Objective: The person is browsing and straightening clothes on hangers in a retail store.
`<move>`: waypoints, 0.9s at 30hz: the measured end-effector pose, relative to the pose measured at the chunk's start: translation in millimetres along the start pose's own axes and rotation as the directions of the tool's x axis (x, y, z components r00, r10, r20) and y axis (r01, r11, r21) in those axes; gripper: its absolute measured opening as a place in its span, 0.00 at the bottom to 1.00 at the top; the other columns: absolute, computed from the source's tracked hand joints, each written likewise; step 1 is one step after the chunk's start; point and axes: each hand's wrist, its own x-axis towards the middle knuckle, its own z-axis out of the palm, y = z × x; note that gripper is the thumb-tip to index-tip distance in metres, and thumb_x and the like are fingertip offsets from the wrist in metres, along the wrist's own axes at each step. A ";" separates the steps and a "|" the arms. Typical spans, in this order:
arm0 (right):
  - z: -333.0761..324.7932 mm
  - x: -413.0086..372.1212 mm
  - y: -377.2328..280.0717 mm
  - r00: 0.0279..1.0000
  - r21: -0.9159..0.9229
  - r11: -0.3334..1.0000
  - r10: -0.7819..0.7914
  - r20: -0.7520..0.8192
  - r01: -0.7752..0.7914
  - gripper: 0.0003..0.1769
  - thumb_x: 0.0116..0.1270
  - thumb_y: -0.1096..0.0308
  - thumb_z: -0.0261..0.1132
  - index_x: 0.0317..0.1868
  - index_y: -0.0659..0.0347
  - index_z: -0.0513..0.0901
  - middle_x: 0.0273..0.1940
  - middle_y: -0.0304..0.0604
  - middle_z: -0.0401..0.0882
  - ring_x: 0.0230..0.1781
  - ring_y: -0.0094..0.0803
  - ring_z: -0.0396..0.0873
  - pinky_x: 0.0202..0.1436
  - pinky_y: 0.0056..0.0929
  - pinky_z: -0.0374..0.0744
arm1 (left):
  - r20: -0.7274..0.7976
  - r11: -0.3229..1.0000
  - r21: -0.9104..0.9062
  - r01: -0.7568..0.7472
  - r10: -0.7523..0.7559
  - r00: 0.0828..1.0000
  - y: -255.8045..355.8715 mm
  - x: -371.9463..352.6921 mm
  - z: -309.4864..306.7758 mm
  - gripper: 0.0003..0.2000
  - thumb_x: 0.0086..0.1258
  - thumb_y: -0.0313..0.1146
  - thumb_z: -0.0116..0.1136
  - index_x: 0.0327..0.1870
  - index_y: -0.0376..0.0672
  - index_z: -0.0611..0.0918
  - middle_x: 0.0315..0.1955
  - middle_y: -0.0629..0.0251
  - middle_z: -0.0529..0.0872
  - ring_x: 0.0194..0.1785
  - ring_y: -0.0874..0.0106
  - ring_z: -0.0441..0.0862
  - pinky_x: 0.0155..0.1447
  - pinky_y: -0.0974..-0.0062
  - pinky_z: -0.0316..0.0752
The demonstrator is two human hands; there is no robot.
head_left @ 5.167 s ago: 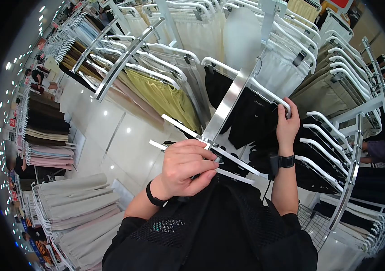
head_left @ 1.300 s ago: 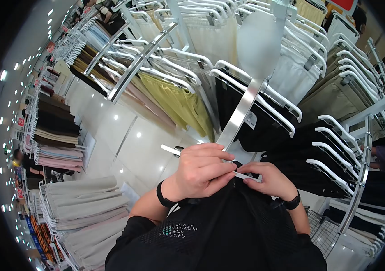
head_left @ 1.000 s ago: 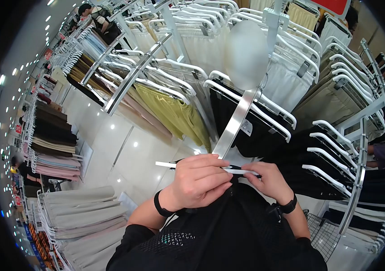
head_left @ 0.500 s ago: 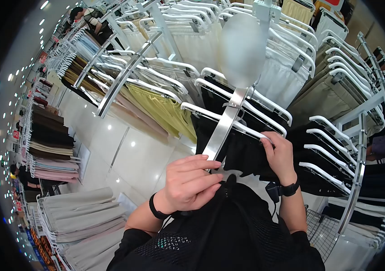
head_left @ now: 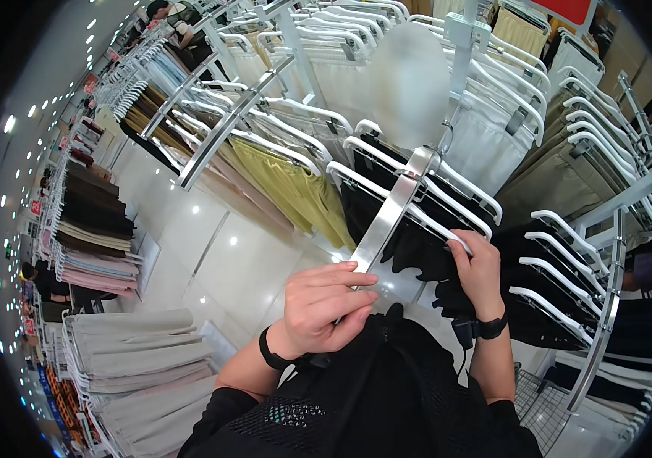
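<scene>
My right hand [head_left: 478, 267] is closed on the end of a white hanger [head_left: 394, 200], from which a black garment [head_left: 410, 244] hangs. My left hand [head_left: 326, 307] is at the lower end of a metal display arm [head_left: 388, 214], its fingers bent together around the tip; whether it holds anything else is hidden. More white hangers with black garments sit on the same arm just behind the front one. A yellow-green garment [head_left: 291, 183] hangs left of them.
White trousers [head_left: 486, 141] hang behind, and olive ones [head_left: 570, 172] at the right. Black garments hang on a right-hand rail [head_left: 608, 298]. Grey trousers [head_left: 139, 343] stand at lower left. Wire basket [head_left: 540, 401] at lower right. A person [head_left: 181, 30] is far back left.
The view has shifted slightly, so the racks appear further right. The front black garment's lower edge has swung right and down below my right hand. Both hands keep their hold.
</scene>
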 end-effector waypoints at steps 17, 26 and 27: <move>52.2 -142.6 106.7 0.865 0.329 0.804 0.493 0.096 -0.495 0.30 0.69 0.74 0.72 0.70 0.64 0.75 0.55 0.50 0.86 0.50 0.33 0.87 0.50 0.30 0.85 | -0.042 0.996 -0.049 0.072 -0.074 0.996 2.3 -6.4 3.1 0.07 0.64 0.22 0.57 0.36 0.38 0.88 0.22 0.67 0.90 0.46 0.60 0.93 0.63 0.57 0.83; 102.6 -420.7 233.1 0.320 0.187 0.289 0.933 0.166 -0.939 0.20 0.72 0.62 0.69 0.58 0.67 0.85 0.36 0.46 0.89 0.36 0.34 0.87 0.39 0.33 0.84 | -0.056 0.998 -0.029 -0.058 0.056 0.997 -4.5 -5.9 6.2 0.04 0.65 0.21 0.60 0.35 0.35 0.87 0.22 0.63 0.88 0.44 0.56 0.93 0.62 0.53 0.83; 103.3 -462.5 230.9 0.283 0.189 0.259 0.953 0.110 -0.947 0.18 0.73 0.64 0.67 0.55 0.69 0.86 0.36 0.44 0.89 0.37 0.33 0.87 0.37 0.31 0.83 | -0.053 0.997 -0.057 -0.052 0.049 0.997 -4.8 -6.2 7.7 0.04 0.65 0.21 0.60 0.35 0.35 0.87 0.22 0.63 0.88 0.44 0.56 0.93 0.62 0.53 0.83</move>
